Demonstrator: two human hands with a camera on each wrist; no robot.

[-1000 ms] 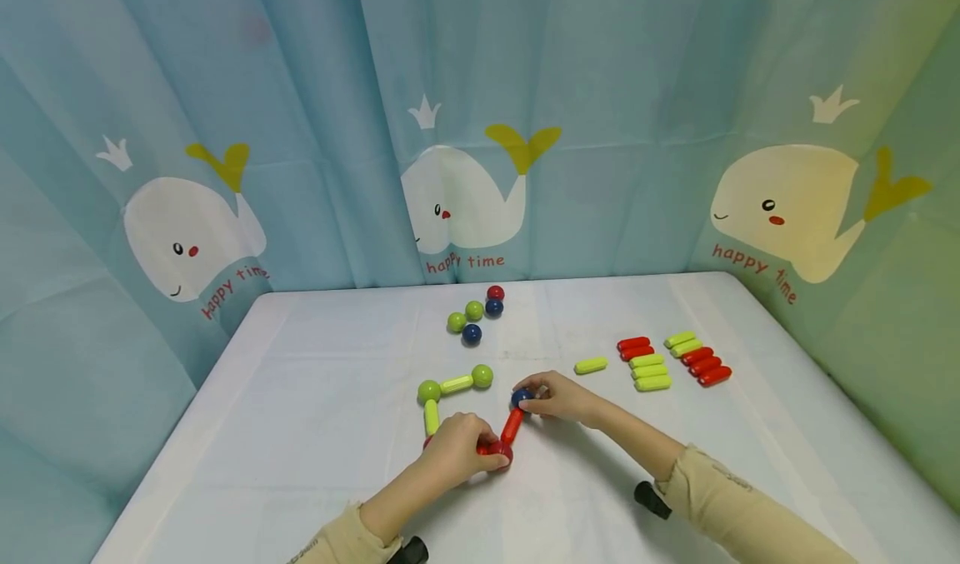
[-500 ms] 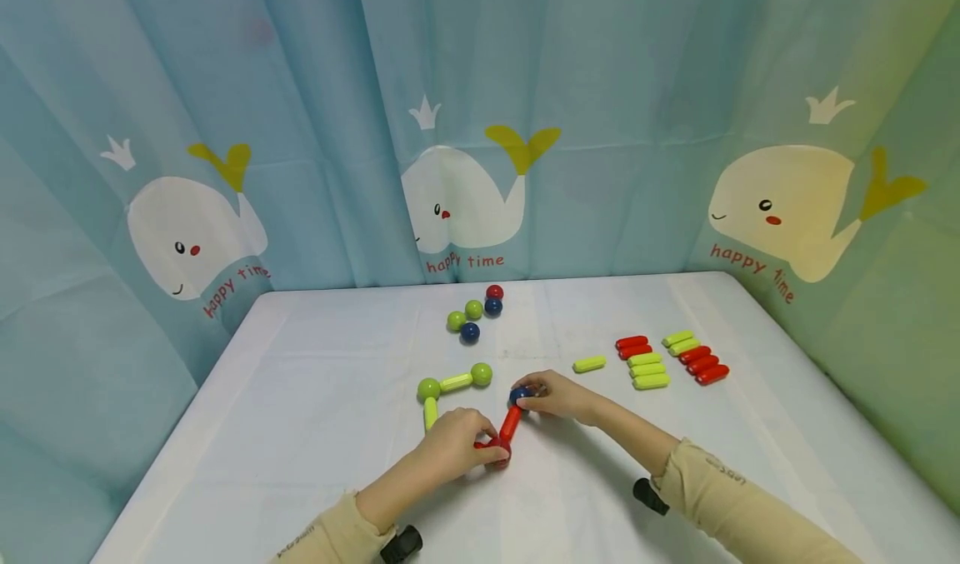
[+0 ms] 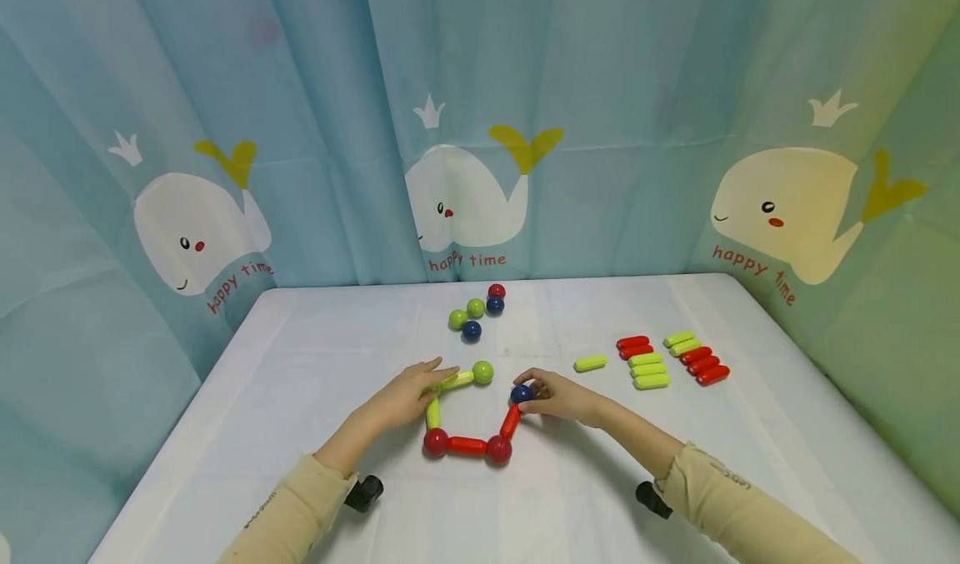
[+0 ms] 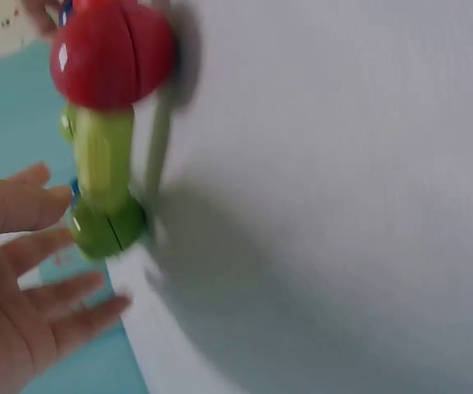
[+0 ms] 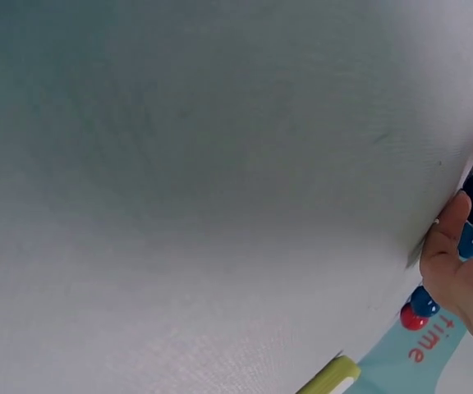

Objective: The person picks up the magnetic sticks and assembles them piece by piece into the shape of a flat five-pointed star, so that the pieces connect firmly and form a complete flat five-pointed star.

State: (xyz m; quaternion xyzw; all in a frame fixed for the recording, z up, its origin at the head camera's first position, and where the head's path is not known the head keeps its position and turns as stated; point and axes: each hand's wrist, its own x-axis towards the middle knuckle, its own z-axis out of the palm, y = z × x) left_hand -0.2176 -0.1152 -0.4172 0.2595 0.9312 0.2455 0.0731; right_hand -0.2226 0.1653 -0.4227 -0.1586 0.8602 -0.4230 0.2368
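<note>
A chain of balls and rods lies on the white table. It runs from a green ball [image 3: 483, 371] through yellow-green rods to a red ball [image 3: 436, 442], a red rod [image 3: 467, 446], a second red ball [image 3: 499, 450], another red rod [image 3: 511, 421] and a dark blue ball [image 3: 522, 394]. My right hand [image 3: 561, 396] pinches the blue ball between thumb and fingers. The left hand [image 3: 408, 392] reaches over the chain's far left corner, its fingers spread and extended. In the left wrist view that hand [image 4: 31, 279] is beside a green corner ball [image 4: 105, 230], without a grip on it.
Loose green, blue and red balls [image 3: 472, 331] sit in a cluster at the back middle. One yellow-green rod [image 3: 591, 364] lies alone beyond the right hand. Farther right are groups of yellow-green rods [image 3: 649, 381] and red rods [image 3: 708, 370]. A blue whale-print curtain [image 3: 315, 131] hangs behind the table.
My left hand has let go of the nearer right red ball and moved left and away to the green corner, fingers opening. The right hand stays on the blue ball.
</note>
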